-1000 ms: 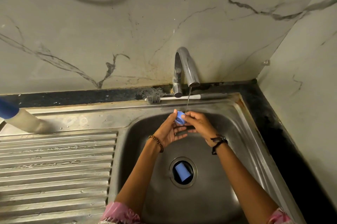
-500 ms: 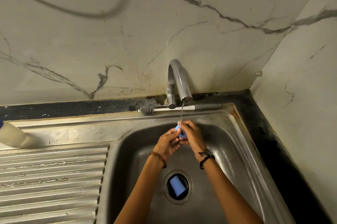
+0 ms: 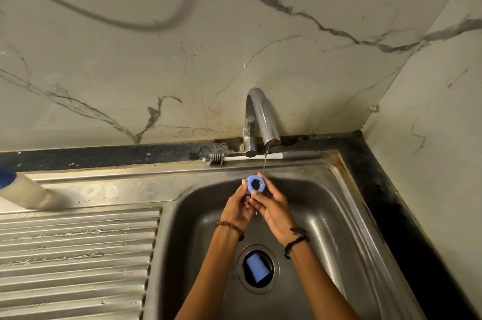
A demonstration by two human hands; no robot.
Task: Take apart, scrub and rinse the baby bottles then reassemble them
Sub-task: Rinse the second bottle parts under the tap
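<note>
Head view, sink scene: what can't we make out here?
- Bottle on the drainboard: cut off by the left edge.
- Blue ring: its lower rim is hidden behind the fingers of both hands, left and right.
- Blue cap in the drain: underside hidden in the dark opening.
- Brush: handle partly hidden behind the tap.

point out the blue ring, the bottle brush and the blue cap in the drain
blue ring [image 3: 255, 184], head view, front rim
bottle brush [image 3: 215, 159], head view, bristle head
blue cap [image 3: 257, 269], head view, side wall

Brush [image 3: 260, 157] behind sink [image 3: 339, 228]; cap [image 3: 257, 271] in drain [image 3: 258, 269]
</note>
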